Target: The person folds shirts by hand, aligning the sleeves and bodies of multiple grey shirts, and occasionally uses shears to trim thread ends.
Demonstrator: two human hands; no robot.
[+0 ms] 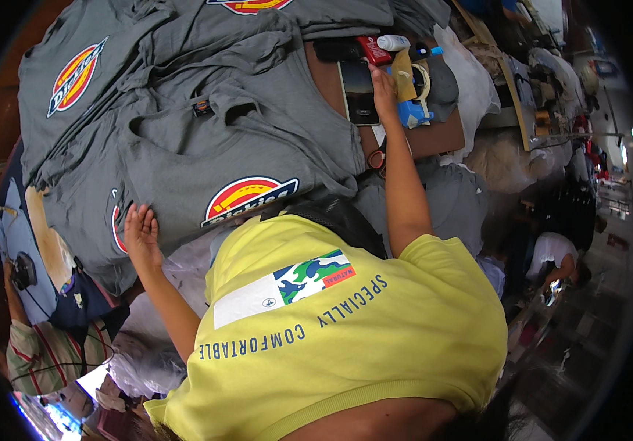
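Several grey T-shirts with red, yellow and white printed badges lie piled across the table. On the edge of the nearest grey T-shirt [177, 147] rests my left hand [141, 234], its fingers loosely apart and nothing in them. My right hand [385, 94] reaches out to the far right, fingers stretched, beside a dark phone [359, 94] that lies on a brown board [434, 138]. Against the same hand's other side are a mustard-yellow strip [403, 75] and a blue item [412, 115]. Whether its fingertips touch any of these I cannot tell.
A red box [373, 50], a white bottle [393, 42], a ring of tape [421, 82] and scissors handles [377, 158] crowd the board. At left, another person's hand holds a dark iron [24, 272] over blue cloth. Another person [552, 261] bends over at far right.
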